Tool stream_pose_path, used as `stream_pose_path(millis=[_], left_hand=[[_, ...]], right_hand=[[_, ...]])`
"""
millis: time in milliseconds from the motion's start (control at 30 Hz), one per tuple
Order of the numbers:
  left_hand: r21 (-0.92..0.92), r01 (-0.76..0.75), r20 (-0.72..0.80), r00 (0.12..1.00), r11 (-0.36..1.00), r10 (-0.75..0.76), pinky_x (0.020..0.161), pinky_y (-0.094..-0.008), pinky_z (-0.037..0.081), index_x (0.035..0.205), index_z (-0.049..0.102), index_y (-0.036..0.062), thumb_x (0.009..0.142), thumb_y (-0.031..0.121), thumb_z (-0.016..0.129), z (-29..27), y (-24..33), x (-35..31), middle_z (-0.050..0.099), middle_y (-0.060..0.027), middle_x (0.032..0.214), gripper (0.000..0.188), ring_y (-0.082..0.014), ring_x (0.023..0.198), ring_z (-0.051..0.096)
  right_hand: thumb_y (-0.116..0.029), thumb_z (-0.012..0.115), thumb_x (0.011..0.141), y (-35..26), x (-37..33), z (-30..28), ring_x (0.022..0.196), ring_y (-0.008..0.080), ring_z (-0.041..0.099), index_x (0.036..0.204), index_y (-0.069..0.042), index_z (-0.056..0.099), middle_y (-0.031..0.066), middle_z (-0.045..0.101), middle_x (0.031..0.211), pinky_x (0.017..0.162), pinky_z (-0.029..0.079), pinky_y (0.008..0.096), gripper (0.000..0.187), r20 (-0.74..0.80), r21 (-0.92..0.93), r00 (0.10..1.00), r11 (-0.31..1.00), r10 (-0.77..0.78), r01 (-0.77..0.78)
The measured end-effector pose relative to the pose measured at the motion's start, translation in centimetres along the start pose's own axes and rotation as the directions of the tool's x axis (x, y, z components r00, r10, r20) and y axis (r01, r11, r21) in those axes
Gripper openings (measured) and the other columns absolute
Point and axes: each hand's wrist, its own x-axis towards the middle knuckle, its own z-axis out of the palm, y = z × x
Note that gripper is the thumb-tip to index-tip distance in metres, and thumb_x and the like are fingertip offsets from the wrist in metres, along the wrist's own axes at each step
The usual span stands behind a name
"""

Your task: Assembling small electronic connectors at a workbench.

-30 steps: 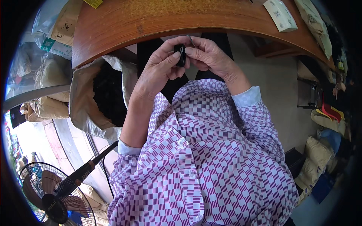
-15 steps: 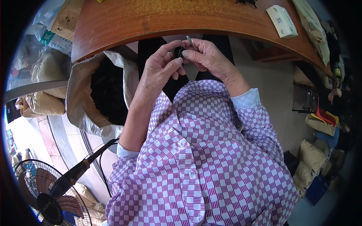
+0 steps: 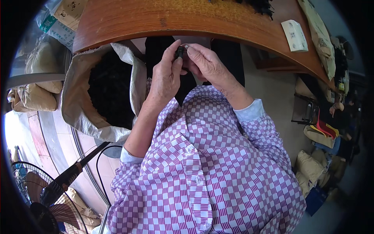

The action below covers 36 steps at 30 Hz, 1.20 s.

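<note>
My left hand (image 3: 166,74) is closed, pinching a small black part (image 3: 180,51) between thumb and forefinger in front of the table edge. My right hand (image 3: 208,62) is closed beside it, its thumb tip close to the black part. A pale glint shows at that thumb tip; the slim metal tool seen there a moment earlier is now mostly hidden by the fingers. Both hands are above my lap. Left of them, an open white woven sack (image 3: 136,85) holds a heap of black pieces (image 3: 111,91).
The brown wooden table (image 3: 187,19) curves across the front. On it lie a cluster of black parts (image 3: 261,7) and a white box (image 3: 295,36). A standing fan (image 3: 46,202) is at lower left. Filled bags (image 3: 41,95) lie left, and more packages (image 3: 309,167) right.
The view has shifted slightly, showing more of the black cluster on the table. My right fingers have turned, and the slim metal tool no longer sticks up above them.
</note>
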Motion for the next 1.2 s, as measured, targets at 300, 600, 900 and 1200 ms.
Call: stream_pose_path(millis=[300, 600, 900, 1200], left_hand=[[0.07, -0.055, -0.044, 0.997, 0.996, 0.059, 0.068, -0.0282, 0.052, 0.134, 0.041, 0.0029, 0.096, 0.002, 0.043, -0.7, 0.0, 0.0, 0.063, -0.0153, 0.089, 0.038, -0.018, 0.077, 0.064], [0.099, -0.05, -0.1, 0.993, 0.994, 0.06, 0.084, -0.0325, 0.049, 0.129, 0.049, 0.0017, 0.087, -0.005, 0.049, -1.4, 0.2, 0.4, 0.06, -0.0198, 0.117, 0.043, -0.0302, 0.102, 0.063], [0.147, 0.025, -0.273, 0.962, 0.989, 0.016, 0.07, -0.0257, 0.052, 0.123, 0.053, 0.0037, 0.089, -0.008, 0.047, -4.1, 1.2, 0.3, 0.064, -0.0116, 0.1, 0.037, -0.0124, 0.078, 0.063], [0.8, 0.123, -0.37, 0.871, 0.587, 0.323, 0.087, -0.0356, 0.048, 0.126, 0.052, 0.0066, 0.086, 0.007, 0.059, -12.9, -0.6, -0.8, 0.059, -0.0135, 0.118, 0.041, -0.0311, 0.101, 0.061]], right_hand=[[-0.025, 0.041, 0.102, 1.3, 1.2, 2.4, 0.064, 0.0029, 0.055, 0.133, -0.002, 0.042, 0.0012, 0.057, 0.081, 0.048, 0.041, 0.0152, 0.039, -0.082, 0.08, 0.993, 0.992, -0.088, 0.094], [-0.019, 0.04, 0.101, -1.0, 1.4, 2.7, 0.043, 0.0014, 0.032, 0.127, -0.009, 0.045, -0.0068, 0.04, 0.06, 0.037, 0.023, 0.0171, 0.028, 0.022, 0.169, 0.994, 0.979, 0.108, -0.11], [-0.025, 0.055, 0.095, 0.1, 6.0, -1.9, 0.052, 0.0057, 0.047, 0.124, -0.008, 0.049, -0.0023, 0.05, 0.061, 0.048, 0.039, 0.02, 0.035, 0.212, -0.526, 0.906, 0.739, -0.366, 0.422], [-0.032, 0.061, 0.088, -2.1, 12.8, -12.8, 0.069, 0.0286, 0.064, 0.097, -0.008, 0.06, 0.009, 0.065, 0.072, 0.058, 0.05, 0.0401, 0.025, -0.28, -0.957, 0.771, 0.232, -0.572, -0.175]])
